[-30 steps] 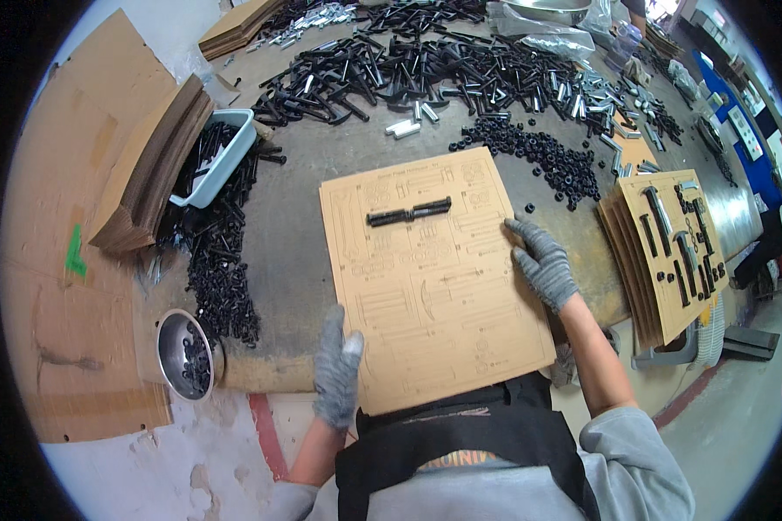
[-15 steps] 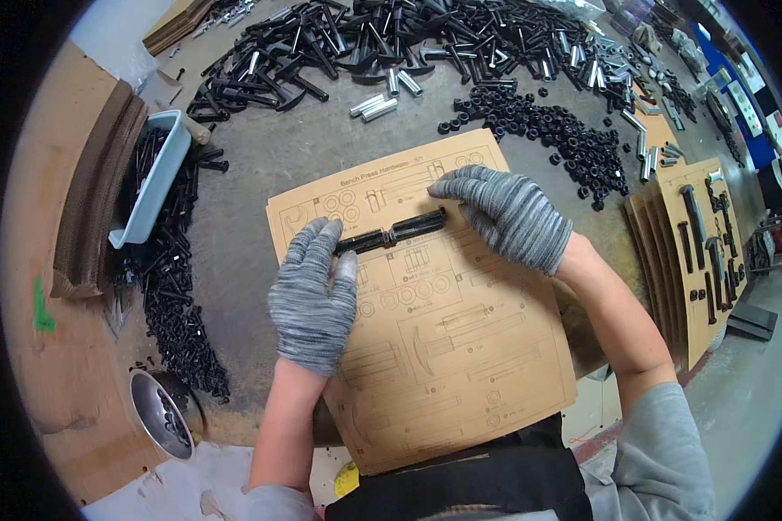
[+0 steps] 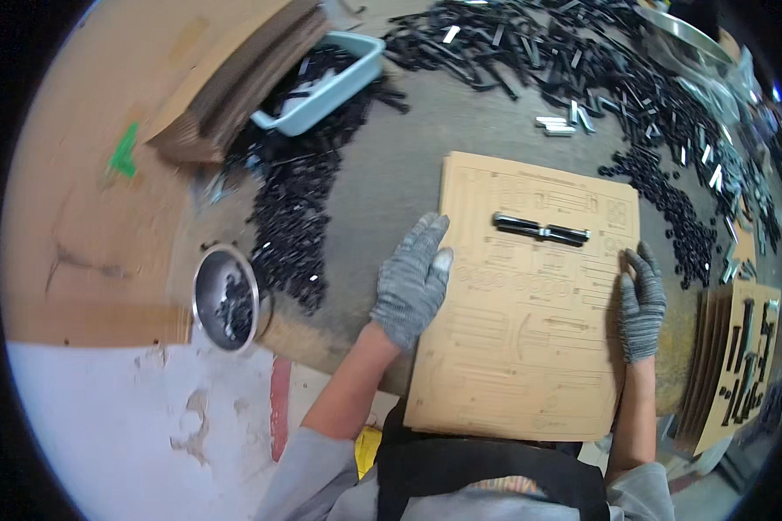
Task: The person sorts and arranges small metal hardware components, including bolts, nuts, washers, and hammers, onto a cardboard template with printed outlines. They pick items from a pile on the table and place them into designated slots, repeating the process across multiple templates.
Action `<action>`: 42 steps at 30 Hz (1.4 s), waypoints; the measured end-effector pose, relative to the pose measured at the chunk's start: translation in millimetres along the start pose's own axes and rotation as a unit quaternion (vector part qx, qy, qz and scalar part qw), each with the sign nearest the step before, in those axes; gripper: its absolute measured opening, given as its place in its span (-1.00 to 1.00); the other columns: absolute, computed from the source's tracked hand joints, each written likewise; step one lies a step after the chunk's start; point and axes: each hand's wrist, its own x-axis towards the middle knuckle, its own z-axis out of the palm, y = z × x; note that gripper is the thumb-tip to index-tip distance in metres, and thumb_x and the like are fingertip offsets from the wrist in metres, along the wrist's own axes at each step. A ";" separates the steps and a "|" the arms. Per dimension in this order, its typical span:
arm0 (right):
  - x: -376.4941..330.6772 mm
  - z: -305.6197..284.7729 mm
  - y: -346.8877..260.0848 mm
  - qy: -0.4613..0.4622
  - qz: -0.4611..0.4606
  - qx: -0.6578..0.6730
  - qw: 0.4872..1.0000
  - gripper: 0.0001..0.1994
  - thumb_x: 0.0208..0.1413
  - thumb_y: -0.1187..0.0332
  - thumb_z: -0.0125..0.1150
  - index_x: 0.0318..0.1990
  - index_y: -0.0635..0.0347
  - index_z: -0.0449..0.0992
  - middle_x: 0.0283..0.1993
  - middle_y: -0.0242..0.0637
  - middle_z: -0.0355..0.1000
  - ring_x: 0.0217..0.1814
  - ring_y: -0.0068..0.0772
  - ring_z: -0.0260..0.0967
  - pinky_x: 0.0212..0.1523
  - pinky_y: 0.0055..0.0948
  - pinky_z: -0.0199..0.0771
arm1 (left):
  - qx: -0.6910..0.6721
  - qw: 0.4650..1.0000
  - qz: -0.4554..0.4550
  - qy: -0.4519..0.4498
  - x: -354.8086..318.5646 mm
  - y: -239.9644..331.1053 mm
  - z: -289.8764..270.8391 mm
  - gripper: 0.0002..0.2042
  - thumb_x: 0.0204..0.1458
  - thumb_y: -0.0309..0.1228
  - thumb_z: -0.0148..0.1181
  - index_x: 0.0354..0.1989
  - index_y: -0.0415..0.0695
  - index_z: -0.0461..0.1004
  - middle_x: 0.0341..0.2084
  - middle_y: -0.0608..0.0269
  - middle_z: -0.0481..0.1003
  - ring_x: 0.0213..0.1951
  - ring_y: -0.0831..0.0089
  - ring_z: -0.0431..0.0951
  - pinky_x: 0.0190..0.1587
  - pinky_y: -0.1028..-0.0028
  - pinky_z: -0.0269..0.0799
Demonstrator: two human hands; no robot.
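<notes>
A stack of tan printed cardboard sheets with line drawings of hardware lies in front of me, its near edge at my apron. Across its upper part rest black bolts in a short row, with a bright band at the middle. Neither hand touches them. My left hand, in a grey knit glove, is at the stack's left edge with fingers stretched out and the thumb by the edge. At the right edge is my gloved right hand, fingers extended upward along the side; its palm is turned from view.
A metal bowl of small dark parts stands left, near a heap of black screws. Beyond are a light blue bin and stacked cardboard. Black nuts and silver tubes lie farther off; boards with mounted hardware stand right.
The view has swung left, bringing the bowl and floor further in. My right hand has left the bolts' side and moved down to the stack's right edge; my left hand has drawn back from the bolts.
</notes>
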 end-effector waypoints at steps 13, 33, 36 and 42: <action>1.4 5.3 9.8 0.005 -0.024 -0.022 0.999 -0.70 0.08 0.47 0.15 0.01 0.23 0.50 0.24 -0.07 0.26 0.30 -0.13 0.19 0.29 -0.26 0.21 | 0.338 0.926 -0.132 0.105 -16.9 -124.3 -66.1 -0.66 0.08 -0.19 0.09 -0.04 -0.09 0.47 -0.14 0.02 0.45 -0.07 0.04 0.43 0.00 0.16 0.34; 5.1 -13.4 -35.6 -0.001 -0.078 0.097 0.992 -0.78 0.10 0.41 0.14 -0.09 0.17 0.54 -0.14 -0.18 0.51 -0.18 -0.32 0.49 -0.18 -0.38 0.51 | -0.096 0.994 0.057 -0.011 1.9 36.1 13.1 -0.82 0.05 -0.34 0.15 -0.24 -0.13 0.56 -0.31 0.11 0.54 -0.22 0.20 0.52 -0.10 0.31 0.41; -1.8 2.5 -53.1 -0.074 -0.115 0.064 0.989 -0.78 0.08 0.38 0.16 -0.12 0.17 0.55 -0.21 -0.15 0.51 -0.26 -0.24 0.49 -0.19 -0.37 0.50 | -0.110 0.983 0.142 -0.038 -6.6 79.1 53.7 -0.84 0.06 -0.34 0.17 -0.28 -0.15 0.54 -0.39 0.09 0.50 -0.28 0.16 0.52 -0.17 0.28 0.42; -17.1 12.2 -60.2 -0.152 -0.124 -0.006 0.981 -0.78 0.04 0.30 0.20 -0.16 0.12 0.55 -0.27 -0.17 0.48 -0.25 -0.13 0.46 -0.16 -0.29 0.48 | -0.103 0.987 0.041 -0.116 -19.1 74.9 46.1 -0.82 0.09 -0.39 0.16 -0.19 -0.16 0.56 -0.34 0.11 0.54 -0.27 0.23 0.55 -0.14 0.36 0.45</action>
